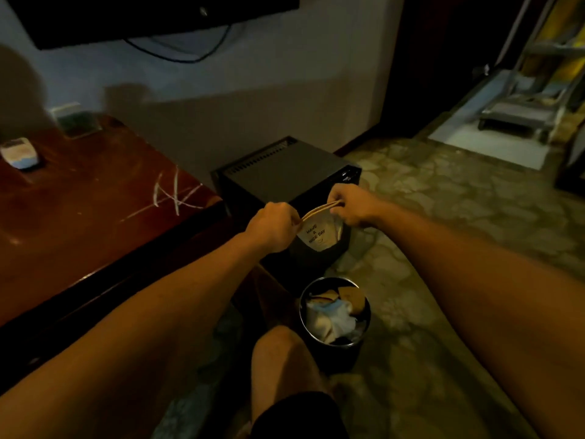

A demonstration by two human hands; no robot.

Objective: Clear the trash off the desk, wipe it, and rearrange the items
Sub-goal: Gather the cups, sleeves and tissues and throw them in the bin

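Gripping paper bag (318,231), mouth up, hanging vertical

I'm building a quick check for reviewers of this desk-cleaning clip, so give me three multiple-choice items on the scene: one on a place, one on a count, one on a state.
1. Where does the round trash bin stand?
A. on the floor beside the person's knee
B. on the desk
C. on top of the black box

2. How many hands hold the paper bag?
A. none
B. one
C. two

3. What is the bin's state?
A. empty
B. holding crumpled trash
C. tipped over

Answers:
1. A: it sits on the floor, below the bag.
2. C: the left hand and right hand each pinch its top edge.
3. B: paper and tissue show inside the upright rim.
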